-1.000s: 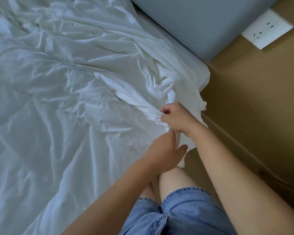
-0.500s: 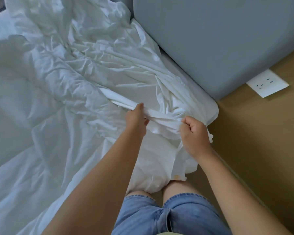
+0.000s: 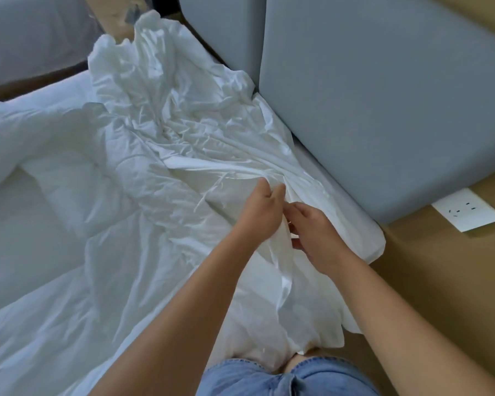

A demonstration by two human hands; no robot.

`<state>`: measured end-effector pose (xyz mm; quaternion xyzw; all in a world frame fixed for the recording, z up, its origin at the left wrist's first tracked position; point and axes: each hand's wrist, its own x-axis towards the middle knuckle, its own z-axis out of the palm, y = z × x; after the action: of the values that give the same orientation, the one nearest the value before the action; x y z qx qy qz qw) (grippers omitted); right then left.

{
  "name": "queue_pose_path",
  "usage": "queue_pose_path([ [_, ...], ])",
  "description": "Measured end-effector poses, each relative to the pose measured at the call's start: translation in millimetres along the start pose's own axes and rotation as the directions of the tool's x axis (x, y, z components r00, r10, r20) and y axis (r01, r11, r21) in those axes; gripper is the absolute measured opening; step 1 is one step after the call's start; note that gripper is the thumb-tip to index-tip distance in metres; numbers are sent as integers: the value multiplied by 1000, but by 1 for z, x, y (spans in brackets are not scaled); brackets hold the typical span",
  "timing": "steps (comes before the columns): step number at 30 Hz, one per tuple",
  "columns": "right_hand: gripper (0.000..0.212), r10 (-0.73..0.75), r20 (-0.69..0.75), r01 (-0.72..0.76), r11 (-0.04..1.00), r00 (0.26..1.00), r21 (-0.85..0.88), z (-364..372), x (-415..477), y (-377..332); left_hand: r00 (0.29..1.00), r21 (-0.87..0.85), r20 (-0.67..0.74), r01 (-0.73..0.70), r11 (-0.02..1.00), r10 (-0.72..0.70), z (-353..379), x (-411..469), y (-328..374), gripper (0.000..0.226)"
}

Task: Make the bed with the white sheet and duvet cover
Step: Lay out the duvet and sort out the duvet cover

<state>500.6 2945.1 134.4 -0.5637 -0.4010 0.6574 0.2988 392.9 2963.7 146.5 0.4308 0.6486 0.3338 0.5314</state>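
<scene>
The duvet cover (image 3: 200, 132) lies crumpled from upper centre to lower right, spilling off the mattress corner (image 3: 375, 244) beside the grey headboard (image 3: 383, 110). At frame centre the right hand (image 3: 315, 235) curls fingers and thumb round a long fold of it. The left hand (image 3: 262, 208) rests half-curled on the cloth, and its grip cannot be told. With so light a hold the fold may slip, the overhang may drag the cover floorward, or the loose ties (image 3: 212, 192) may tangle.

The white duvet cover (image 3: 183, 130) lies crumpled in a long rumpled heap, one edge spilling over the bed's near side, atop the smoother sheet (image 3: 366, 235).
</scene>
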Motion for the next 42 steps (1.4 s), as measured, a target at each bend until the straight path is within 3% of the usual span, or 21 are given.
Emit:
queue_pose_path([
  [4, 22, 23, 20, -23, 999, 1000, 33, 4, 3, 0, 1000, 88, 9, -14, 996, 13, -9, -6, -2, 35],
  [9, 19, 16, 69, -15, 1000, 997, -15, -1, -5, 2, 998, -212, 35, 51, 976, -45, -18, -11, -11, 31],
  [12, 18, -92, -9, 90, 988, 996, -127, -1, -10, 1, 999, -307, 14, 49, 950, -47, -16, -13, -19, 29],
  [15, 19, -164, -82, 156, 983, 983, -95, -4, -15, -1, 997, -354, 8, 75, 932, -77, -15, -15, -26, 26],
  [19, 19, -93, -32, 90, 993, 995, -79, -9, -19, 3, 986, -477, 24, 159, 864, -168, -12, -13, -31, 19],
  [22, 20, -67, -17, 65, 994, 998, -84, -8, -19, 7, 974, -541, -54, 156, 827, -220, -8, -11, -33, 10],
  [26, 21, -68, 2, 68, 989, 998, -131, -7, -18, 10, 958, -421, -168, 142, 896, -231, -5, -6, -35, 45],
  [29, 22, -52, 11, 54, 987, 999, -154, -7, -17, 13, 972, -212, -153, 141, 967, -175, -8, -3, -38, 5],
  [31, 21, -41, -7, 39, 976, 999, -212, -7, -17, 15, 982, -114, -145, 108, 988, -124, -13, -2, -39, 18],
  [35, 13, -94, -123, 46, 938, 988, -342, 0, -12, 17, 988, -129, -145, -65, 990, 46, -25, -4, -31, 27],
  [39, 35, -147, -76, 111, 927, 986, -359, 22, -4, 7, 999, -196, -7, -52, 979, 52, -32, -5, -27, 21],
  [42, 40, -199, -140, 134, 917, 970, -375, 30, 2, 6, 990, -235, 134, -10, 972, 42, -36, -10, -31, 18],
])
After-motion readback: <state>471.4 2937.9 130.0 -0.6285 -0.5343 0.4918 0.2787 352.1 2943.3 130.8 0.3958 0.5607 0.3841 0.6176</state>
